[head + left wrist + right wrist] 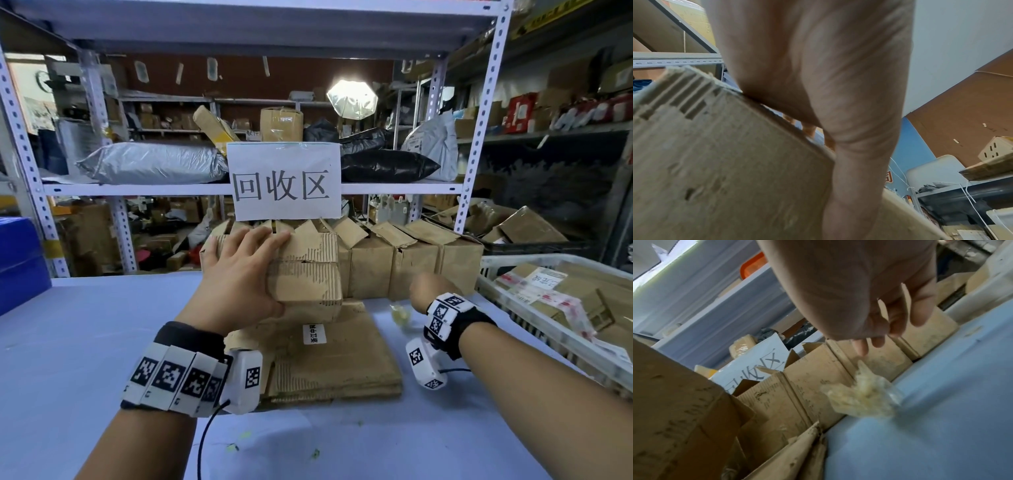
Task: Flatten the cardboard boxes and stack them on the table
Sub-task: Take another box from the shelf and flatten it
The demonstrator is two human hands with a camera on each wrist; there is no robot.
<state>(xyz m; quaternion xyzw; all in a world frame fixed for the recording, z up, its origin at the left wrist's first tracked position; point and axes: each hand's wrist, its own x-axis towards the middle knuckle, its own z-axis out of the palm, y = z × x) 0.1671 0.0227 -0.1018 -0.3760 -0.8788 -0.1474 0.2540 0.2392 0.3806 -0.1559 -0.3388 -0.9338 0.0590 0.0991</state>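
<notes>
My left hand (pixel 239 274) grips a worn cardboard box (pixel 308 277), fingers spread over its top edge and thumb under its lower edge. In the left wrist view the palm (pixel 818 65) lies against the box (pixel 725 162). The box hangs just above a stack of flattened cardboard (pixel 335 363) on the blue table (pixel 85 325). Behind it stands a row of upright boxes (pixel 411 263) with open flaps. My right hand (pixel 424 287) hovers to the right and holds nothing. Its fingers (pixel 879 331) hang relaxed above a crumpled wad of tape (pixel 863 395).
A white plastic crate (pixel 513 308) with taped cardboard sits at the table's right edge. A paper sign (pixel 284 181) hangs from the shelf rail above the box row. A blue bin (pixel 20 260) stands at the far left. Shelf posts (pixel 479 137) flank the table's back.
</notes>
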